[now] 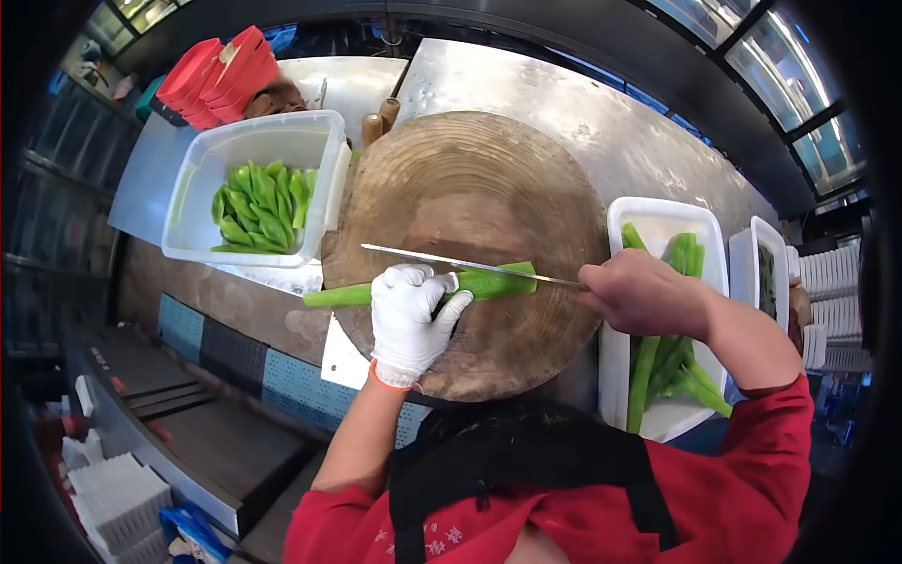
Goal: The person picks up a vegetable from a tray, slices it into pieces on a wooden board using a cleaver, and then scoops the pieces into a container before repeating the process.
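On the round wooden chopping block (pixel 489 188) lies a long green stalk (pixel 507 282), apparently peeled celtuce. My left hand (pixel 411 315), in a white glove, is closed over its middle with the fingers curled and presses it down. One end of the stalk sticks out past the block's left edge. A knife (pixel 451 258) is held by its handle in my right hand (pixel 644 291). Its long thin blade points left and runs along the far side of the stalk, close to my gloved fingertips.
At left, a clear plastic tub (pixel 329 174) holds cut green pieces. A white tub (pixel 716 254) of whole green stalks stands at right, beside a smaller white container (pixel 747 268). Red baskets (pixel 221 80) and wooden handles (pixel 373 129) are at the back left.
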`<state>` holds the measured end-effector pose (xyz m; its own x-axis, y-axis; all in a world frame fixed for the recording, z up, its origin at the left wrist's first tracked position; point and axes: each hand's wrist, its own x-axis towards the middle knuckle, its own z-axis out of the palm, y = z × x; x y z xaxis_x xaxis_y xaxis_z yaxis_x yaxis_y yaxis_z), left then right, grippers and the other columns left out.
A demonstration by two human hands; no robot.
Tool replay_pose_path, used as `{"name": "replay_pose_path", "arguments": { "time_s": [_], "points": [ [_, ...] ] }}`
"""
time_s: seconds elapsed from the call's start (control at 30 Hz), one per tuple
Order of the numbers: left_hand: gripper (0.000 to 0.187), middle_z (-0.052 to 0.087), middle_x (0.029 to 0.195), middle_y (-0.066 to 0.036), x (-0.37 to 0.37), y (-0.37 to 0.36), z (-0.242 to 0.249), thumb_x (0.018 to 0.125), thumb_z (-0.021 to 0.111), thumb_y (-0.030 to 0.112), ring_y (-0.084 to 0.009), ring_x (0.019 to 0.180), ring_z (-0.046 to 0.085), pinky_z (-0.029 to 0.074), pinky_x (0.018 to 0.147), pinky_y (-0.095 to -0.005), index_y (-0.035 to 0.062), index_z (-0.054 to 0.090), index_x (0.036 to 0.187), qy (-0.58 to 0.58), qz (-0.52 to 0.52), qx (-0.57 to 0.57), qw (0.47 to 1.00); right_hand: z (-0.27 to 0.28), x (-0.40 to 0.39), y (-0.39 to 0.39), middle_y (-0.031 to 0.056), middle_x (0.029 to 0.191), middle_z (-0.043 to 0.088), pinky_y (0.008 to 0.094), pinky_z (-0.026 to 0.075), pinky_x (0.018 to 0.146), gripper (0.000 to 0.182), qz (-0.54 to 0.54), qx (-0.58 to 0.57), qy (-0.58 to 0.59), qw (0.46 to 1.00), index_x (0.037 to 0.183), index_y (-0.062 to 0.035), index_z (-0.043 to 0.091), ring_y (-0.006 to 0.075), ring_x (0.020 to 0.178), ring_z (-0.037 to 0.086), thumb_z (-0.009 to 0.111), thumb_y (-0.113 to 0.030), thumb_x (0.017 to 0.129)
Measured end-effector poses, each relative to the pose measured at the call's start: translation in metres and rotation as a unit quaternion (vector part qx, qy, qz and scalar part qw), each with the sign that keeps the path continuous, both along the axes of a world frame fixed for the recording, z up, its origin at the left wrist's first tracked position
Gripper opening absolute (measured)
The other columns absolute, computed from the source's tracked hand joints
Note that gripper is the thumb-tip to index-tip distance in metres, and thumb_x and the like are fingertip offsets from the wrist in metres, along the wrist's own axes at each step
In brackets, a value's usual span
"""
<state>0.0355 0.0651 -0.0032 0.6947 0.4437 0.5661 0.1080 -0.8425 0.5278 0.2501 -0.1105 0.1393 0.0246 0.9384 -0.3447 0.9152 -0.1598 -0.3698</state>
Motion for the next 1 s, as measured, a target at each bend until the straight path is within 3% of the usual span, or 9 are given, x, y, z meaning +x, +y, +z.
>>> {"name": "replay_pose_path", "arguments": {
  "time_s": [0.1,0.27,0.53,0.6,0.73,0.8,0.83,0.9,1.0],
  "points": [
    [0.029,0.062,0.083,-0.004,0.001,-0.004,0.003,0.068,0.089,0.021,-0.0271,0.083,0.057,0.044,0.075,-0.0406,0.0143,0.07,0.09,-0.003,0.0,0.012,1.0,-0.023,-0.01,0.014,0.0212,0.066,0.061,0.0524,0.05,0.064,0.02,-0.014,-0.005,-0.02,1.0,0.083,-0.0011,0.059,0.0442,0.067,0.063,0.066,-0.018,0.091],
    [0.029,0.064,0.085,-0.004,-0.008,0.003,0.003,0.069,0.087,0.018,-0.0281,0.086,0.06,0.046,0.078,-0.0397,0.0101,0.072,0.093,0.005,0.026,0.023,0.999,-0.024,-0.027,0.017,0.0252,0.073,0.064,0.0538,0.05,0.072,0.028,-0.081,-0.075,-0.019,0.994,0.089,0.0,0.062,0.0465,0.076,0.064,0.06,-0.026,0.096],
    [0.031,0.065,0.085,-0.003,-0.025,-0.025,0.006,0.063,0.088,0.013,-0.0262,0.086,0.062,0.044,0.08,-0.0402,0.012,0.067,0.086,0.001,0.009,0.008,1.0,-0.002,-0.025,-0.011,0.0254,0.069,0.062,0.052,0.051,0.068,0.027,-0.101,-0.032,0.028,0.994,0.088,0.0019,0.06,0.0473,0.072,0.063,0.063,-0.024,0.095],
    [0.03,0.065,0.085,-0.004,-0.026,-0.024,0.001,0.062,0.089,0.012,-0.0267,0.087,0.061,0.043,0.081,-0.0399,0.0122,0.066,0.082,0.009,-0.01,-0.011,1.0,0.009,-0.033,-0.003,0.0252,0.085,0.067,0.052,0.052,0.077,0.026,-0.084,-0.089,0.034,0.992,0.093,0.0017,0.064,0.0451,0.083,0.066,0.058,-0.023,0.097],
    [0.03,0.064,0.086,-0.003,-0.028,-0.029,0.0,0.063,0.089,0.013,-0.0272,0.09,0.059,0.043,0.082,-0.04,0.0122,0.066,0.083,0.003,0.02,0.014,1.0,-0.02,-0.044,0.015,0.0246,0.084,0.067,0.0521,0.052,0.077,0.021,-0.05,-0.097,0.01,0.994,0.091,0.0027,0.063,0.0446,0.083,0.066,0.058,-0.018,0.095],
    [0.03,0.064,0.087,-0.003,-0.033,-0.032,0.001,0.064,0.089,0.014,-0.027,0.091,0.059,0.042,0.083,-0.0401,0.0122,0.067,0.084,0.012,0.018,0.017,1.0,-0.052,-0.052,0.017,0.0252,0.072,0.064,0.0527,0.051,0.072,0.024,-0.005,0.076,0.038,0.996,0.091,0.003,0.061,0.046,0.076,0.064,0.062,-0.021,0.095],
    [0.03,0.064,0.088,-0.003,-0.033,-0.031,0.002,0.064,0.089,0.014,-0.0268,0.092,0.059,0.042,0.084,-0.0401,0.0122,0.068,0.086,0.017,0.014,0.024,0.999,-0.053,-0.053,0.015,0.0252,0.072,0.064,0.0527,0.051,0.072,0.024,-0.008,0.078,0.036,0.996,0.091,0.003,0.061,0.046,0.076,0.064,0.062,-0.021,0.095],
    [0.027,0.068,0.095,-0.004,-0.044,-0.025,0.009,0.073,0.084,0.019,-0.0281,0.1,0.061,0.042,0.089,-0.0408,0.012,0.071,0.095,0.053,-0.001,0.005,0.999,-0.053,-0.057,0.012,0.0254,0.072,0.063,0.0533,0.051,0.073,0.024,0.0,0.07,0.025,0.997,0.089,0.0035,0.061,0.0461,0.075,0.065,0.062,-0.02,0.094],
    [0.029,0.072,0.103,-0.004,-0.066,-0.004,0.027,0.083,0.076,0.025,-0.0295,0.107,0.062,0.041,0.094,-0.0429,0.0108,0.071,0.107,0.127,0.033,0.101,0.986,-0.038,-0.039,-0.001,0.0258,0.071,0.062,0.0526,0.051,0.072,0.025,0.007,0.034,0.05,0.998,0.086,0.0038,0.061,0.0457,0.075,0.065,0.062,-0.02,0.094]
  ]
}}
